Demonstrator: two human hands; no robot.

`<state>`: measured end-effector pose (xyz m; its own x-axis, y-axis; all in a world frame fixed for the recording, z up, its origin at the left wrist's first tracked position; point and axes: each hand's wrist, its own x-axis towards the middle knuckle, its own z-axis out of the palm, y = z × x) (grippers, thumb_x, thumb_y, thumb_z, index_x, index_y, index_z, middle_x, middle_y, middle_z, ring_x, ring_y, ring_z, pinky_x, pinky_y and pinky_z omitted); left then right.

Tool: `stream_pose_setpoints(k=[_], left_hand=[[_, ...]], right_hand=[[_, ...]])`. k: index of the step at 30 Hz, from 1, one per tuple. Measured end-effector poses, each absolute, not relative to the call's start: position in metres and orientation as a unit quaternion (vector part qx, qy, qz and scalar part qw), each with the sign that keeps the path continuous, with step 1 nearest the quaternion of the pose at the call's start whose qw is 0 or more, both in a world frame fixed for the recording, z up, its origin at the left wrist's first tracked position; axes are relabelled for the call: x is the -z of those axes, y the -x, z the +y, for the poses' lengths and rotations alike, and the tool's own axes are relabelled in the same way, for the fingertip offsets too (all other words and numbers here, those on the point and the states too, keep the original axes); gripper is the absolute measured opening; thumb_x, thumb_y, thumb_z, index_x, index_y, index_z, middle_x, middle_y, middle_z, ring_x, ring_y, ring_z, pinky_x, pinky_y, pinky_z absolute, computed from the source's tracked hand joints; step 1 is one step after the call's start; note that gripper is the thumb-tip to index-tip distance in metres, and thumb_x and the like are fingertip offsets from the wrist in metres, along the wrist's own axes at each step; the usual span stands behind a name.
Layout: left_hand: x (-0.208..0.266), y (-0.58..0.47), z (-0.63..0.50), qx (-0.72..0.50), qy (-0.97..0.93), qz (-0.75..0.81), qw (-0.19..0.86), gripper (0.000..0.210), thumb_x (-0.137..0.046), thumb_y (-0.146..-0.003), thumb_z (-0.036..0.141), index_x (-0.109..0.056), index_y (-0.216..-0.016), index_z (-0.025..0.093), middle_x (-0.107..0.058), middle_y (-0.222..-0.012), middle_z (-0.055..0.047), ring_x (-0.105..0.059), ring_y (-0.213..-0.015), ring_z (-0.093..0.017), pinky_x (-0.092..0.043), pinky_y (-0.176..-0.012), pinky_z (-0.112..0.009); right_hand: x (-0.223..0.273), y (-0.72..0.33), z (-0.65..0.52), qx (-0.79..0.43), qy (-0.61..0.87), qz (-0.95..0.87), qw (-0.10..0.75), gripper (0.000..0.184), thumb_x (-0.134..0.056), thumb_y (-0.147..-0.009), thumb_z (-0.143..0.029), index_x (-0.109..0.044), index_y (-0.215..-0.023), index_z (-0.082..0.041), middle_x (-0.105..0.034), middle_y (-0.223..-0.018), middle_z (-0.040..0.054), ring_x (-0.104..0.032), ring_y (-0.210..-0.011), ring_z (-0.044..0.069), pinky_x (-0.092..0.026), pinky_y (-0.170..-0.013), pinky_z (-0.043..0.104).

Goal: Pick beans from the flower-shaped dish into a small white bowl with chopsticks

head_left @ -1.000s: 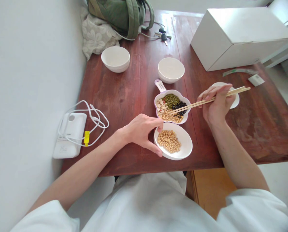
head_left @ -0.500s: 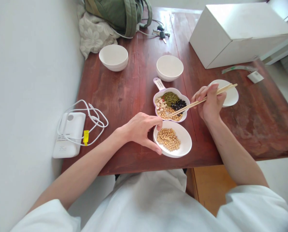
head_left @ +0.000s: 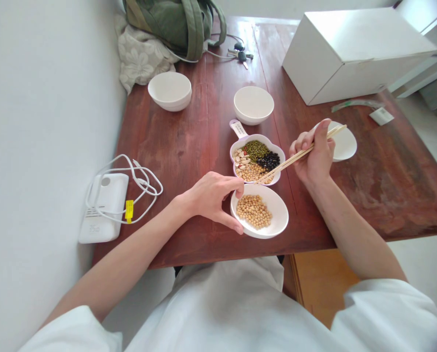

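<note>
My left hand (head_left: 214, 198) grips the left rim of a white bowl (head_left: 280, 219) with thumb and fingers. A heap of pale yellow soybeans (head_left: 254, 211) lies in that bowl. My right hand (head_left: 316, 159) holds wooden chopsticks (head_left: 294, 159). Their tips are at the near rim of a flower-shaped dish (head_left: 234, 145), just above the bowl's far edge; whether they pinch a bean I cannot tell. In the dish's compartments are green mung beans (head_left: 254, 150), black beans (head_left: 269, 161), peanuts (head_left: 241, 159) and more soybeans (head_left: 252, 172).
Two white bowls stand farther back, one at left (head_left: 170, 90), one in the middle (head_left: 254, 104). A third bowl (head_left: 346, 144) is partly behind my right hand. A white box (head_left: 350, 58), keys (head_left: 242, 55), a green bag (head_left: 167, 29) and a cabled power bank (head_left: 106, 205) surround the work area.
The chopstick tips have moved from the dish's soybean compartment toward its near rim, beside the bowl. My left hand stays on the bowl. The whole view has shifted slightly.
</note>
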<state>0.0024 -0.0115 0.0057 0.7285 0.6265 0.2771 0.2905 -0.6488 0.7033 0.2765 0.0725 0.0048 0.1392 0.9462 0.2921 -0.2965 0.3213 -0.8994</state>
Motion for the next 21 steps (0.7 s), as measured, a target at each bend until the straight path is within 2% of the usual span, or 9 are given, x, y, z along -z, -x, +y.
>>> stream_pose_setpoints(k=[5,15,21], left_hand=[[-0.0055,-0.0022,-0.0115,-0.244,-0.870,0.273,0.331,0.072,-0.075,-0.066,0.087,-0.057,-0.086,0.020,-0.058,-0.066,0.005,-0.050,-0.054,-0.012,-0.032,-0.058,-0.026],[-0.0051,-0.0004,-0.0123,-0.255,-0.875,0.264,0.317,0.070,-0.077,-0.067,0.084,-0.057,-0.087,0.020,-0.058,-0.067,0.006,-0.050,-0.055,-0.011,-0.032,-0.059,-0.026],[-0.0083,-0.0016,-0.0133,-0.263,-0.886,0.246,0.292,0.069,-0.077,-0.069,0.083,-0.058,-0.089,0.020,-0.062,-0.071,0.004,-0.051,-0.056,-0.011,-0.033,-0.059,-0.026]], right_hand=[[-0.0042,-0.2771,0.0708,-0.520,0.343,-0.453,0.638,0.068,-0.070,-0.093,-0.068,-0.047,-0.049,-0.022,-0.035,-0.045,-0.0045,-0.034,-0.035,0.008,-0.022,-0.030,0.027],[-0.0013,-0.2751,0.0711,-0.569,0.307,-0.467,0.603,0.074,-0.068,-0.093,-0.071,-0.038,-0.047,-0.021,-0.026,-0.045,-0.0050,-0.025,-0.036,0.008,-0.023,-0.032,0.027],[-0.0057,-0.2759,0.0684,-0.565,0.289,-0.490,0.597,0.077,-0.071,-0.090,-0.073,-0.036,-0.045,-0.021,-0.027,-0.042,-0.0046,-0.020,-0.033,0.007,-0.014,-0.031,0.027]])
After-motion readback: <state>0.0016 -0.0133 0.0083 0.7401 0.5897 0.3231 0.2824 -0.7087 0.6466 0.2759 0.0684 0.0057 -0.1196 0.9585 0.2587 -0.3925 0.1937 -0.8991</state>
